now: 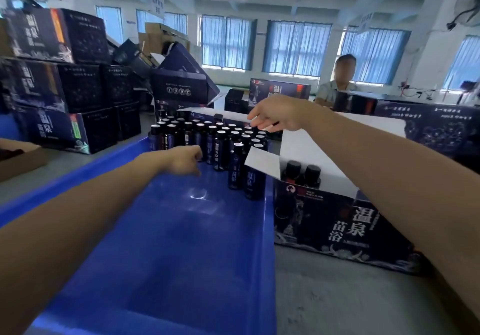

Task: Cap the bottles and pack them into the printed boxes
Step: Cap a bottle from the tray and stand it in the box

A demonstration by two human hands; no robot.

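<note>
Dozens of dark bottles (220, 147) stand upright, long axes vertical and pale tops up, crowded at the far end of a blue tray (181, 243) on the bench (337, 295). Just right of the tray sits an open printed box (337, 220). Two black-capped bottles (302, 172) stand upright in it, and its white flap and the right forearm hide the rest of the inside. The left hand (185, 160) hangs just before the nearest bottles with fingers curled under; motion blur makes it unclear whether they pinch anything. The right hand (275, 115) hovers over the far rows, fingers loosely spread and apparently empty.
</note>
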